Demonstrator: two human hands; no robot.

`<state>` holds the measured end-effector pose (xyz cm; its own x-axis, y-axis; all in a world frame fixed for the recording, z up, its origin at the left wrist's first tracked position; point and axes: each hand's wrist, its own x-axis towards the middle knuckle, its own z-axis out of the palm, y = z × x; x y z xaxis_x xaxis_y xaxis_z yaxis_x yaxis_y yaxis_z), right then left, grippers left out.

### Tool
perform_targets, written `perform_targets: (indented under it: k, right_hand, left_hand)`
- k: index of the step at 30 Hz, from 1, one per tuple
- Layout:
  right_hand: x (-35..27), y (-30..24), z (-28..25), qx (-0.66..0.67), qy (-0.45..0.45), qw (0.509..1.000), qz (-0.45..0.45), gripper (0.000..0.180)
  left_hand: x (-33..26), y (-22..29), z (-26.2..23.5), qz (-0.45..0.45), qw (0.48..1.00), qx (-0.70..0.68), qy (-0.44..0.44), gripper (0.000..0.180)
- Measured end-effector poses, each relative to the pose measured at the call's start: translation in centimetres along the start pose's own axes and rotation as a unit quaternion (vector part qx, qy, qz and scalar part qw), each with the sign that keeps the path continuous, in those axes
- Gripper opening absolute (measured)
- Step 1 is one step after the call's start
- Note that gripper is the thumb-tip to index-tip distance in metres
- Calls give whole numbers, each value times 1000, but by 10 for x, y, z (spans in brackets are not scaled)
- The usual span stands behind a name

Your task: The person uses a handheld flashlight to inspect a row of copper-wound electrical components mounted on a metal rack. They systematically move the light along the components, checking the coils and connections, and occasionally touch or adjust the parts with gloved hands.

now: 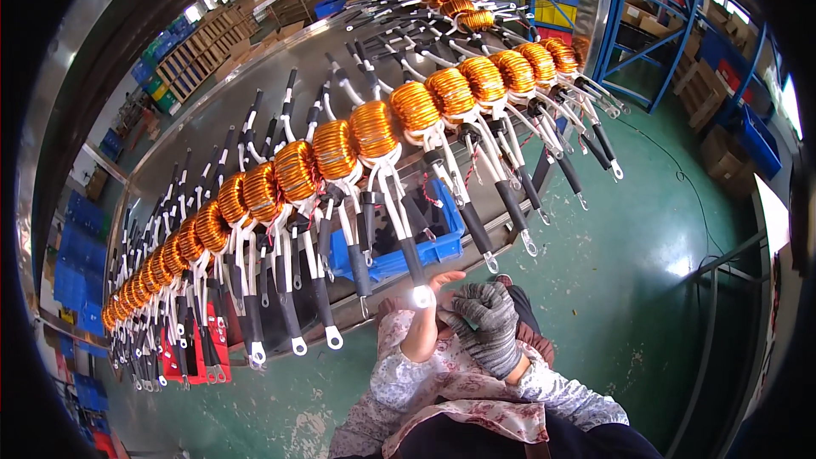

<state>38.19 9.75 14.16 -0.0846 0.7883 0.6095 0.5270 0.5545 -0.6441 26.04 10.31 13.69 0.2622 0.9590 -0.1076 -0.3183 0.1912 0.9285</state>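
Note:
My bare left hand [419,333] is raised beside a ring terminal [422,296] at the end of a cable with black sleeving [412,260]. At least one of its fingers is stretched to the right, and the terminal partly covers the hand. I cannot tell whether they touch. Close on its right is my right hand [488,323] in a grey knitted glove, fingers curled in; whatever they may hold is hidden. Above both hands runs a long row of copper-wound toroidal coils [374,129], their white and black leads hanging over the near table edge.
The coils stand on a metal table [280,64], with a second row of coils [455,7] farther back. Beneath the near leads are a blue bin [387,265] and a red bin [223,348]. Blue shelving [608,25] rises at the right, and a thin cable [693,183] lies across the green floor.

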Motion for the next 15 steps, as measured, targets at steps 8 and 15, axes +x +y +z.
perform_targets:
  k: [8,15]
  right_hand:
    - [0,1,-2,92,-62,993,32,30]
    - [-13,1,-2,116,69,984,116,19]
  left_hand:
    - [-11,-10,-13,-47,998,24,26,70]
    - [-10,-2,0,-41,998,45,-16,44]
